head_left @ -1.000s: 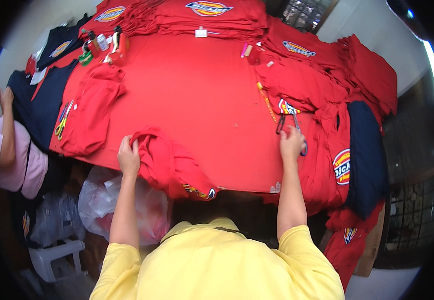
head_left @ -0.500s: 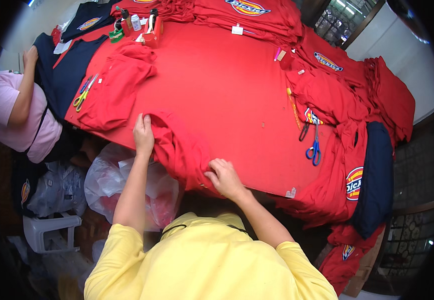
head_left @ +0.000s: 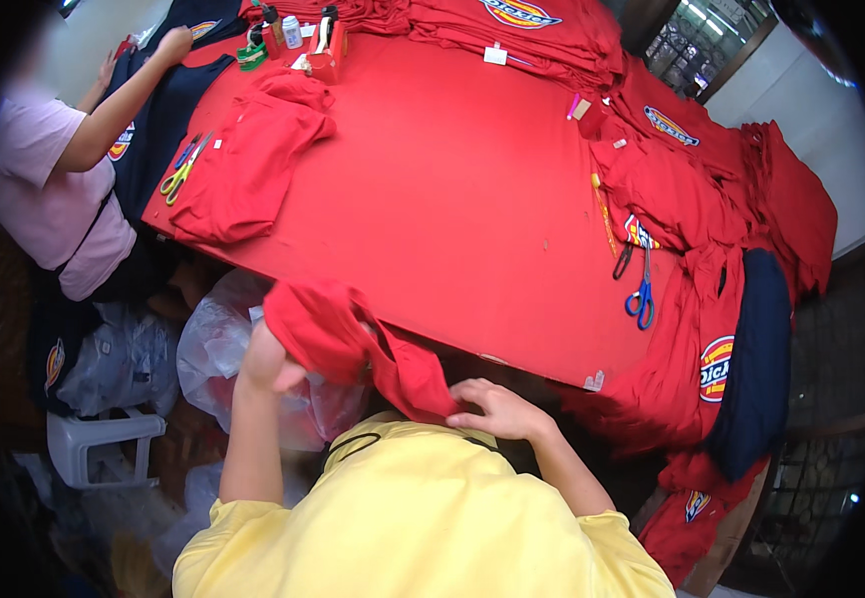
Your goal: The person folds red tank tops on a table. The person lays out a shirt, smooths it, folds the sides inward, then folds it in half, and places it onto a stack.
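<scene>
A crumpled red garment (head_left: pixel 338 324) hangs between my hands at the table's near edge, in front of my body. My left hand (head_left: pixel 267 361) grips its left end, and the cloth hides part of the fingers. At the garment's right end, my right hand (head_left: pixel 500 407) pinches the edge between thumb and fingers. The red-covered table (head_left: pixel 432 199) lies just beyond. Another red garment (head_left: pixel 253 159) is spread on its left side, with yellow-handled scissors (head_left: pixel 175 179) beside it.
Blue-handled scissors (head_left: pixel 640 304) lie at the right among piled red shirts (head_left: pixel 652 179). A red tape dispenser (head_left: pixel 328 58) stands at the far left. A co-worker in a pink shirt (head_left: pixel 49 174) handles dark garments. Below are a plastic bag (head_left: pixel 215 339) and white stool (head_left: pixel 104 439).
Both hands have drawn the red garment off the tabletop toward my body; the right hand has moved nearer and rightward. The co-worker's arm has risen over the dark garment.
</scene>
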Action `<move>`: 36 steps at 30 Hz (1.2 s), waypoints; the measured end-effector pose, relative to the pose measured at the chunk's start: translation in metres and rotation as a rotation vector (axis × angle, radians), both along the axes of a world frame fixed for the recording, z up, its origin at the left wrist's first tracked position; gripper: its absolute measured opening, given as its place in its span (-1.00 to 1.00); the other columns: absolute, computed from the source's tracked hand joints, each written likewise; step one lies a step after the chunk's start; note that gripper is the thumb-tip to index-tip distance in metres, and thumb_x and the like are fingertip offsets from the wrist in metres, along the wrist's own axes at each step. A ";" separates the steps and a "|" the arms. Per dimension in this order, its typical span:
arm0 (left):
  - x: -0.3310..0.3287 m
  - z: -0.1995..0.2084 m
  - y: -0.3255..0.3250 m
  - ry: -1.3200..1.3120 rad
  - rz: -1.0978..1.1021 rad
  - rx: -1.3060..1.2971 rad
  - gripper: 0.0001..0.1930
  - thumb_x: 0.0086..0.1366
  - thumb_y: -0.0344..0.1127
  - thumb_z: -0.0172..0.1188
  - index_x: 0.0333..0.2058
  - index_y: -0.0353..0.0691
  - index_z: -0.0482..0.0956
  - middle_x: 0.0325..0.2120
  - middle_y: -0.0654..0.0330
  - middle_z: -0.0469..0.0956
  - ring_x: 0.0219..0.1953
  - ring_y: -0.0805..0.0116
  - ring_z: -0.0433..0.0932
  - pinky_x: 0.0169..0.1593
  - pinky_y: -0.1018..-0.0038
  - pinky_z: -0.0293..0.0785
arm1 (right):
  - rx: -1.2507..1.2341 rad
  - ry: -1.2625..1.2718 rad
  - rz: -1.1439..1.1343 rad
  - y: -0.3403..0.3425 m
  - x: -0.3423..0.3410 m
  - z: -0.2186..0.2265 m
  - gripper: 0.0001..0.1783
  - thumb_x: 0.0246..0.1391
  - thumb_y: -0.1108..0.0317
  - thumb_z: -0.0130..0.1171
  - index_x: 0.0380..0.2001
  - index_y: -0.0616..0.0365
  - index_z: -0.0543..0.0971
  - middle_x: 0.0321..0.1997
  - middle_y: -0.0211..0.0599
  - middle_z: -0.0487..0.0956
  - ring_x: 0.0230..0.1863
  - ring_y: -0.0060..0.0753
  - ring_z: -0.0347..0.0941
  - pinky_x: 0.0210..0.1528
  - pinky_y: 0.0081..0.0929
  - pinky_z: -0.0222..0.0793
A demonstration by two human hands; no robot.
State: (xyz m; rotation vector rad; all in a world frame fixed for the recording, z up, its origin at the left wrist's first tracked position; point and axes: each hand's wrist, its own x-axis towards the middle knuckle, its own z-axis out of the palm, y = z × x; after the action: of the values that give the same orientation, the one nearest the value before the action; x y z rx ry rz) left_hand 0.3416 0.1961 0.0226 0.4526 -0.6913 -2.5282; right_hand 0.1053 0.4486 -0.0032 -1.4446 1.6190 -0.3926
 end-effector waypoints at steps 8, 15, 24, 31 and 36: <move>-0.012 0.064 0.042 0.238 -0.635 -1.212 -0.55 0.27 -0.43 0.12 0.11 -0.50 0.36 0.13 -0.07 0.41 0.22 0.11 0.33 0.30 0.24 0.15 | -0.423 -0.291 -0.455 -0.047 0.043 0.015 -0.40 0.05 0.38 0.16 0.19 0.15 0.34 0.05 -0.04 0.49 0.12 -0.06 0.41 0.21 -0.30 0.29; 0.014 0.105 0.045 0.556 -0.559 -0.930 -0.45 0.07 -0.45 0.35 0.05 -0.49 0.41 0.02 -0.10 0.47 0.10 0.04 0.43 0.19 0.18 0.28 | -0.044 0.151 -0.584 0.008 -0.008 0.001 -0.70 0.12 0.36 0.08 -0.11 0.24 0.60 -0.07 -0.03 0.61 0.00 0.00 0.52 0.12 -0.32 0.36; 0.025 0.079 0.034 0.308 -0.598 -0.819 -0.62 -0.10 -0.54 0.46 -0.26 -0.44 0.56 -0.29 -0.07 0.63 -0.32 0.10 0.64 -0.16 0.19 0.55 | -0.158 -1.189 -0.825 0.081 0.001 -0.004 -0.44 0.29 -0.01 -0.07 0.00 0.33 0.50 0.02 -0.11 0.57 0.09 -0.27 0.48 0.16 -0.24 0.36; 0.047 0.083 0.026 0.235 -0.123 -0.879 -0.87 0.04 -0.44 0.35 -0.48 -0.37 0.60 -0.52 0.03 0.62 -0.49 0.06 0.60 -0.35 0.33 0.47 | -0.434 -1.883 -0.224 0.074 0.013 0.016 -0.29 0.26 -0.30 -0.22 -0.09 0.22 0.42 -0.01 0.11 0.53 0.04 0.15 0.46 0.04 0.01 0.40; 0.067 0.056 0.023 0.243 0.179 -0.800 -0.76 0.05 -0.28 0.41 -0.53 -0.31 0.57 -0.55 0.11 0.61 -0.50 0.20 0.60 -0.38 0.34 0.43 | -0.750 -1.867 -0.365 0.072 -0.019 0.053 -0.70 0.27 -0.03 0.02 -0.25 -0.05 0.41 -0.08 0.04 0.53 -0.10 -0.12 0.51 -0.13 -0.08 0.45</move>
State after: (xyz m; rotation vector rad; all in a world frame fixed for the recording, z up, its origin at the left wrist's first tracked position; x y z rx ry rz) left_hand 0.4085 0.2196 0.0790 -0.0742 -1.3852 -1.8821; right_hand 0.0865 0.5201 0.0498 -0.5293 0.0690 -1.9319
